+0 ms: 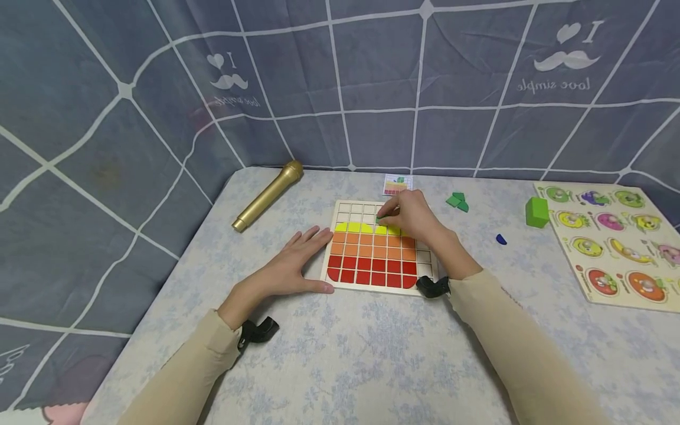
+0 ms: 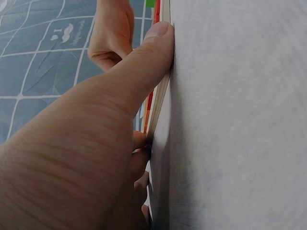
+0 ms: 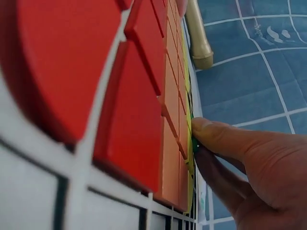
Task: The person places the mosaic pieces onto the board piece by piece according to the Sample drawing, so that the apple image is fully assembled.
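I read "I love simple", with a heart and moustache, printed in white on the grey-blue checked fabric backdrop, once far left and once far right. Nothing else is legible to me.

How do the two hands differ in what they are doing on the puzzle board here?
The left hand lies flat with straight fingers against the left edge of the puzzle board, while the right hand is curled over the board's upper rows. The left hand holds nothing; the right hand pinches a small green piece by the yellow row. Both touch the same board, and both arms wear beige sleeves.
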`<move>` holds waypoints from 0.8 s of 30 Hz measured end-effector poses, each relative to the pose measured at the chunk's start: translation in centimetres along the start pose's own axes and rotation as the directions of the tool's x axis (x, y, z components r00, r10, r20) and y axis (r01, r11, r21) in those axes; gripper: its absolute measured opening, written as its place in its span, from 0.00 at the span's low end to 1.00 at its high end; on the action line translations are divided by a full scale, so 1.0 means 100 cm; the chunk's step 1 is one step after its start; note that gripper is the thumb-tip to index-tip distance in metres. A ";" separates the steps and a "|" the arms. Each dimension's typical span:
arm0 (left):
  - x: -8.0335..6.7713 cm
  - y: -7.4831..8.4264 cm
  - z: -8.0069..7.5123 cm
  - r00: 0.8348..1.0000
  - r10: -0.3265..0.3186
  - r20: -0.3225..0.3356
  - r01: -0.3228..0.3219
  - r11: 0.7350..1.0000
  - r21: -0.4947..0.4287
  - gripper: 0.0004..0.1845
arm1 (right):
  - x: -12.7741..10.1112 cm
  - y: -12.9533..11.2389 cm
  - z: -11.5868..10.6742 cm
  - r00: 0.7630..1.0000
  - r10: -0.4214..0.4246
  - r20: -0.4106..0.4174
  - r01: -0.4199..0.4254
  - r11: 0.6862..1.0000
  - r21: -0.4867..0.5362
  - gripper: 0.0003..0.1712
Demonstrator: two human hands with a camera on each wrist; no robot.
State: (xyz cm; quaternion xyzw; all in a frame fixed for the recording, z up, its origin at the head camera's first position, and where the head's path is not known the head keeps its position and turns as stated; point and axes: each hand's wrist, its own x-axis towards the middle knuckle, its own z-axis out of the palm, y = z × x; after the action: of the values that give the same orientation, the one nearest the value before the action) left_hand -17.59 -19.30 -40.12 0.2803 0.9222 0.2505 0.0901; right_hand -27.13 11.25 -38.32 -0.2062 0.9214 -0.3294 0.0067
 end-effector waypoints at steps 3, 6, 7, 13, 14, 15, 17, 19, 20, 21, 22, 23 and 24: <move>0.000 -0.001 0.001 1.000 -0.003 0.000 0.003 1.000 0.000 0.63 | -0.002 -0.001 0.002 1.000 0.024 -0.004 -0.024 1.000 0.008 0.08; -0.001 -0.001 0.001 1.000 -0.004 -0.002 0.004 1.000 0.004 0.63 | -0.004 -0.001 0.004 0.999 0.032 -0.007 -0.032 0.999 0.018 0.08; -0.001 -0.001 0.002 1.000 -0.006 -0.001 0.006 1.000 0.006 0.63 | -0.005 0.000 0.004 1.000 0.030 -0.006 -0.030 0.999 0.023 0.08; -0.001 0.000 0.003 1.000 -0.008 0.003 0.008 1.000 0.015 0.63 | -0.014 0.010 -0.005 0.997 0.026 -0.070 -0.019 0.995 0.098 0.09; -0.001 0.000 0.003 1.000 -0.008 0.002 0.008 1.000 0.017 0.63 | -0.015 0.012 -0.008 0.996 0.034 -0.088 -0.024 0.994 0.110 0.10; 0.000 -0.001 0.003 1.000 -0.006 0.000 0.006 1.000 0.019 0.63 | -0.017 0.014 -0.012 0.993 0.041 -0.106 -0.027 0.992 0.123 0.10; 0.000 -0.001 0.003 1.000 -0.009 -0.002 0.009 1.000 0.023 0.63 | -0.019 0.020 -0.019 0.989 0.054 -0.137 -0.036 0.991 0.131 0.11; 0.000 -0.001 0.002 1.000 -0.015 -0.001 0.015 1.000 0.027 0.63 | -0.020 0.025 -0.025 0.985 0.075 -0.158 -0.054 0.990 0.131 0.12; 0.000 -0.001 0.002 1.000 -0.013 -0.003 0.013 1.000 0.028 0.63 | -0.021 0.028 -0.028 0.982 0.083 -0.167 -0.063 0.990 0.124 0.13; 0.000 -0.001 0.002 1.000 -0.015 -0.002 0.015 1.000 0.027 0.64 | -0.022 0.031 -0.031 0.980 0.097 -0.176 -0.076 0.990 0.119 0.14; 0.000 -0.001 0.002 1.000 -0.018 0.002 0.018 0.999 0.027 0.64 | -0.023 0.033 -0.034 0.976 0.111 -0.185 -0.092 0.990 0.107 0.14; 0.000 0.000 0.002 1.000 -0.020 0.006 0.020 0.999 0.026 0.64 | -0.025 0.036 -0.037 0.973 0.125 -0.196 -0.108 0.990 0.095 0.15; 0.000 0.000 0.002 1.000 -0.021 0.010 0.021 0.999 0.027 0.64 | -0.027 0.039 -0.041 0.968 0.141 -0.208 -0.126 0.989 0.083 0.15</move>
State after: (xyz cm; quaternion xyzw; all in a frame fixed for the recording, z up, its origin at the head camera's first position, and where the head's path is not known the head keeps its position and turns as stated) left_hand -17.53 -19.25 -40.30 0.2731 0.9279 0.2358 0.0937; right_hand -26.76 17.44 -37.86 -0.1068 0.9167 -0.3799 -0.0631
